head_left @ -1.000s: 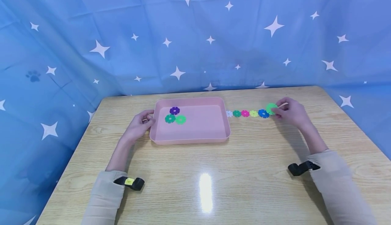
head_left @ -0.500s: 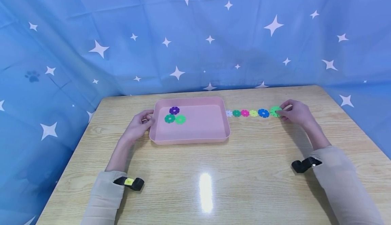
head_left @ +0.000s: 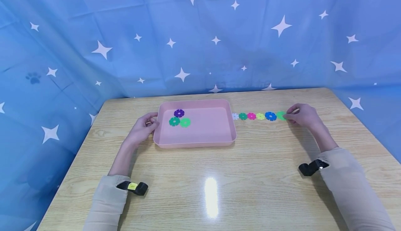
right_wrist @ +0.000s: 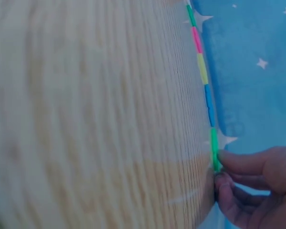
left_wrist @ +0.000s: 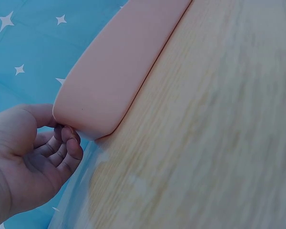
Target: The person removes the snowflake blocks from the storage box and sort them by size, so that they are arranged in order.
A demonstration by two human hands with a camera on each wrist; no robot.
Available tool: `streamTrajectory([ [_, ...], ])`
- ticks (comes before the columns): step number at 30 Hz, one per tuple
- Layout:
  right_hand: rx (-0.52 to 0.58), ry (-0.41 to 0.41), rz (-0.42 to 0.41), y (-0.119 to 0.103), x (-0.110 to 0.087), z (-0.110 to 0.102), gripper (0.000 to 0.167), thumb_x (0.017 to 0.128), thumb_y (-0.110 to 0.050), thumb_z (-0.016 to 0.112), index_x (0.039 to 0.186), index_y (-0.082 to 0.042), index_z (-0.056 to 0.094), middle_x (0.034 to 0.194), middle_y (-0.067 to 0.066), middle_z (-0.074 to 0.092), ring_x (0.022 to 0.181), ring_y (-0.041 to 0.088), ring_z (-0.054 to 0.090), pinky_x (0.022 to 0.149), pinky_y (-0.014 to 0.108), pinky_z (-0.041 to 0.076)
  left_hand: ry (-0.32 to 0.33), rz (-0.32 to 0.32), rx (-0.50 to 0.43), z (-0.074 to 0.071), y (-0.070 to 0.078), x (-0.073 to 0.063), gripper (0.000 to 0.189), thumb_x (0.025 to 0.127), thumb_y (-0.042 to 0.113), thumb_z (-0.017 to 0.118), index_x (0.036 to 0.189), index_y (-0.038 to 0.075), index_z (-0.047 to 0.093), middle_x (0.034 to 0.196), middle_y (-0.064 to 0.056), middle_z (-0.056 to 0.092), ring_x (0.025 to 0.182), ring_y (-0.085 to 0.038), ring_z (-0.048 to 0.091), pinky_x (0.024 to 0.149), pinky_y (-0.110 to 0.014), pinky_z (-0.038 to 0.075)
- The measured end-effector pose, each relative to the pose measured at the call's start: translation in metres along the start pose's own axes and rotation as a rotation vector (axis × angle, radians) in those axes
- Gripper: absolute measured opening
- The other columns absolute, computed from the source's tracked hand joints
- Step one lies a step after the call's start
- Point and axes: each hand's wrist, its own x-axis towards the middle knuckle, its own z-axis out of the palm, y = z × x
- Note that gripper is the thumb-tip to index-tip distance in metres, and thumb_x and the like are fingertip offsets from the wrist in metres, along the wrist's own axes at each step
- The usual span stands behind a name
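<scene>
My right hand (head_left: 303,115) pinches a light green notched plastic disc (head_left: 280,115) at its right edge. The disc lies flat at the right end of a row, beside a blue disc (head_left: 270,116). In the right wrist view, thumb and fingers meet at the edge of the light green disc (right_wrist: 214,143), seen edge-on. My left hand (head_left: 141,128) grips the left wall of a pink tray (head_left: 213,133). The left wrist view shows the left hand (left_wrist: 35,157) with its thumb at the tray's rim and its fingers curled against the outside.
Leftward from the blue disc run yellow (head_left: 260,116), pink (head_left: 251,116), green (head_left: 243,116) and white (head_left: 235,116) discs, the white one right by the tray. Inside the tray sit purple (head_left: 179,113), dark green (head_left: 174,121) and light green (head_left: 185,122) discs. A starry blue curtain (head_left: 200,49) hangs behind the wooden table (head_left: 175,185).
My right hand has shifted right and slightly down; the light green disc, earlier overlapping the blue one, now lies at its right side. The left hand and tray have stayed put.
</scene>
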Motion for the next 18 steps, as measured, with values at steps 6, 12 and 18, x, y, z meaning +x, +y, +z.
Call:
streamTrajectory([
  [6, 0.001, 0.015, -0.011, 0.0, -0.001, 0.0, 0.038, 0.098, -0.021, 0.064, 0.116, 0.012, 0.057, 0.089, 0.02, 0.068, 0.075, 0.024, 0.065, 0.063, 0.033, 0.052, 0.003, -0.002, 0.004, 0.0, 0.001, 0.0, 0.048, 0.103, 0.004, 0.053, 0.148, -0.008, 0.04, 0.1, -0.009, 0.046, 0.078, -0.011, 0.052, 0.065, -0.022, 0.048],
  [12, 0.011, 0.057, -0.055, -0.007, -0.002, -0.001, 0.04, 0.1, -0.023, 0.063, 0.121, 0.012, 0.056, 0.104, 0.03, 0.065, 0.08, 0.032, 0.068, 0.064, 0.032, 0.055, 0.008, 0.0, 0.011, 0.0, 0.0, 0.0, 0.048, 0.103, 0.004, 0.053, 0.147, -0.008, 0.04, 0.099, -0.009, 0.046, 0.077, -0.01, 0.052, 0.064, -0.023, 0.047],
  [18, 0.01, 0.079, -0.105, -0.023, -0.004, 0.003, 0.041, 0.102, -0.026, 0.06, 0.122, 0.01, 0.058, 0.106, 0.031, 0.064, 0.083, 0.036, 0.067, 0.064, 0.034, 0.054, 0.009, 0.001, 0.013, 0.0, 0.001, 0.0, 0.047, 0.103, 0.003, 0.053, 0.147, -0.008, 0.041, 0.098, -0.009, 0.045, 0.076, -0.01, 0.051, 0.064, -0.022, 0.048],
])
